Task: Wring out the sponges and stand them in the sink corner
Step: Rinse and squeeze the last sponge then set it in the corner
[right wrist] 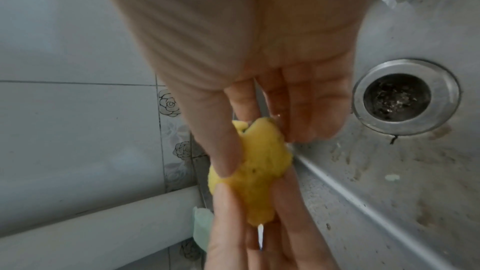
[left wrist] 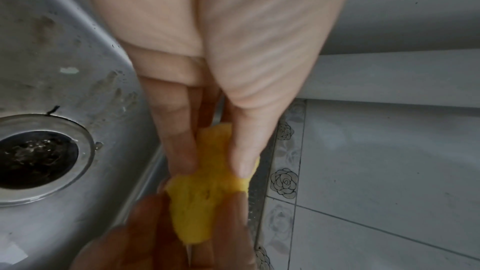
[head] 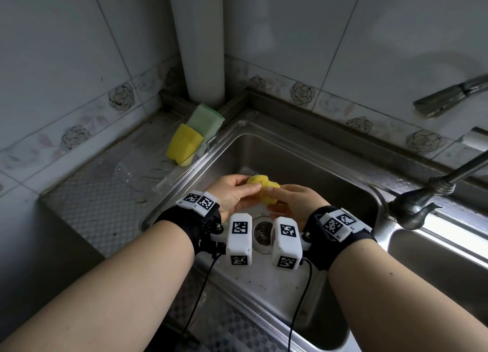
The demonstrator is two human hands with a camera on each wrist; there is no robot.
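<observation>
Both hands (head: 264,196) pinch twisted sponge (head: 262,189), apparently mid-basin (head: 303,161).

Your forearms are bare, no sleeves. Each wrist carries a black fabric wrap: left wrist band (head: 196,226), right wrist band (head: 331,239).

On top of each band sits a white plate printed with 2 black-and-white square coded markers: left plate (head: 199,201), right plate (head: 340,223).

From the inner side of each band a white rounded camera housing juts out: left housing (head: 239,239), right housing (head: 286,243). Each shows 2 coded markers, 1 on the top face, 1 on the near end.

Silver screw heads show at the bracket joints, one at (head: 219,227).

1 thin black cable drops from each unit: left cable (head: 196,299), right cable (head: 299,306).
</observation>
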